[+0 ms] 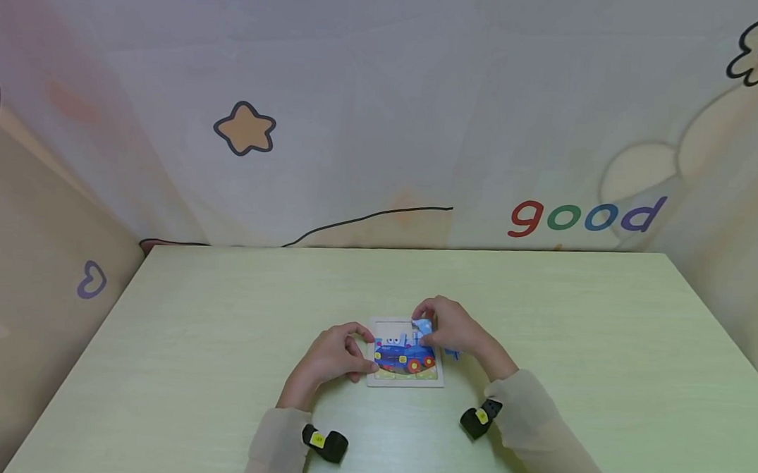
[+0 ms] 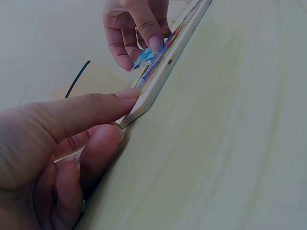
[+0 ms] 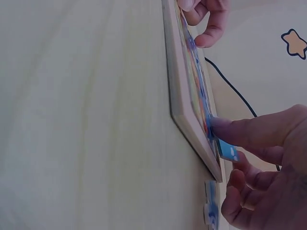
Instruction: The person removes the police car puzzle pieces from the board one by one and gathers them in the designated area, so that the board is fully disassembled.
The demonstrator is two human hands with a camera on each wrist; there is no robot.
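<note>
A small jigsaw puzzle board (image 1: 406,384) with a pale rim lies on the table, its picture a blue vehicle with eyes and red-and-yellow wheels. My left hand (image 1: 336,354) grips the board's left edge, with the thumb and fingers at the rim. Over the board's upper right part, my right hand (image 1: 456,329) pinches a light blue puzzle piece (image 3: 228,151) between thumb and fingers. That piece is tilted above the picture in the right wrist view. Another blue puzzle piece (image 3: 211,203) lies on the table just right of the board, partly hidden by the right hand in the head view.
The pale wooden table (image 1: 223,314) extends around the board on all sides. A printed backdrop (image 1: 371,123) stands behind the table's far edge. A black band with a small device (image 1: 325,444) sits on the left wrist, and a similar device (image 1: 477,421) on the right.
</note>
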